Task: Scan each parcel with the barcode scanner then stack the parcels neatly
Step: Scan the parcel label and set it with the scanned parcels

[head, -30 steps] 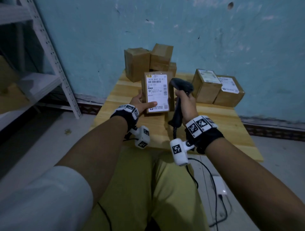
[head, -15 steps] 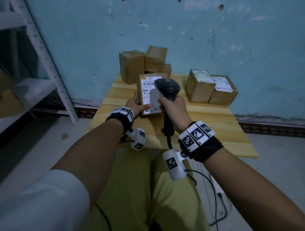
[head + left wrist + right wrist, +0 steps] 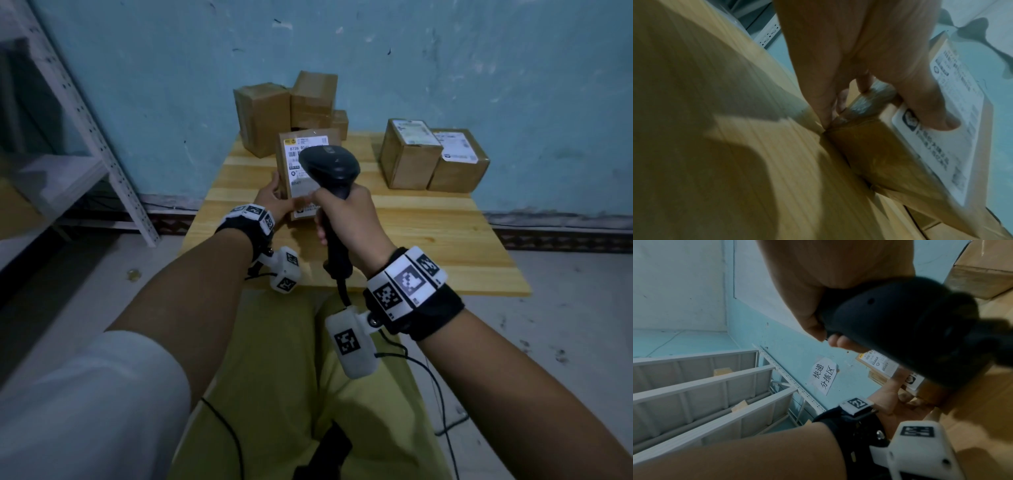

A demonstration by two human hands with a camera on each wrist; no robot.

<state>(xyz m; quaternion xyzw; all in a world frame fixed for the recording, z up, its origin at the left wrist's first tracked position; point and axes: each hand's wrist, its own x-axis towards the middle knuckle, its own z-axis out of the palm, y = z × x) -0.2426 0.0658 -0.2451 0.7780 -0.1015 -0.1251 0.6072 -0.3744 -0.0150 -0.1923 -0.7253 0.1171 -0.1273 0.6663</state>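
A brown parcel (image 3: 289, 161) with a white shipping label stands on end on the wooden table (image 3: 428, 233), label facing me. My left hand (image 3: 274, 200) grips its lower left corner, thumb on the label (image 3: 953, 146) and fingers behind the parcel (image 3: 869, 146). My right hand (image 3: 349, 219) grips the handle of the black barcode scanner (image 3: 330, 164). The scanner head hangs in front of the label and hides its middle. In the right wrist view the scanner (image 3: 900, 324) fills the frame with the parcel (image 3: 879, 365) just beyond it.
Several plain brown boxes (image 3: 263, 116) stand at the table's back left against the blue wall. Two labelled boxes (image 3: 411, 154) sit side by side at the back right. A white metal shelf rack (image 3: 85, 137) stands to the left. The scanner cable (image 3: 438, 394) trails to the floor.
My right hand has brought the scanner from beside the parcel to in front of its label, head pointing at it. The left hand keeps the parcel upright.
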